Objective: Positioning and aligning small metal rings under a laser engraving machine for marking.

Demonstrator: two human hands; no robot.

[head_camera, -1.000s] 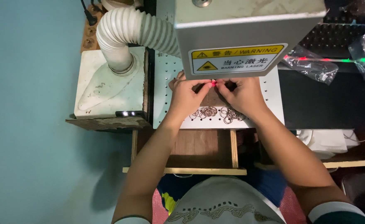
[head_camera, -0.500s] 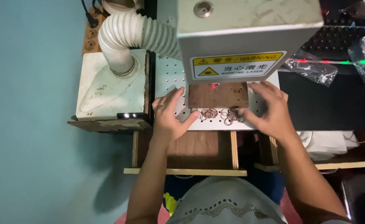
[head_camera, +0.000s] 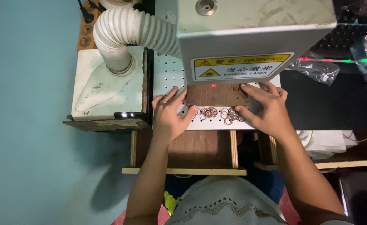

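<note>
Both hands lie open and flat — left hand (head_camera: pixel 169 114) and right hand (head_camera: pixel 265 109) press the wooden sheet's (head_camera: pixel 217 95) side edges; metal rings (head_camera: pixel 219 113) sit along the perforated plate's (head_camera: pixel 167 75) front edge.

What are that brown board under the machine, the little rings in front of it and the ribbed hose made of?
The brown board, steadied at its ends by the left hand and right hand, looks like matt wood or leather; the view cannot settle which. The little rings gleam coppery, so probably thin metal. The ribbed hose looks like flexible off-white plastic.
</note>
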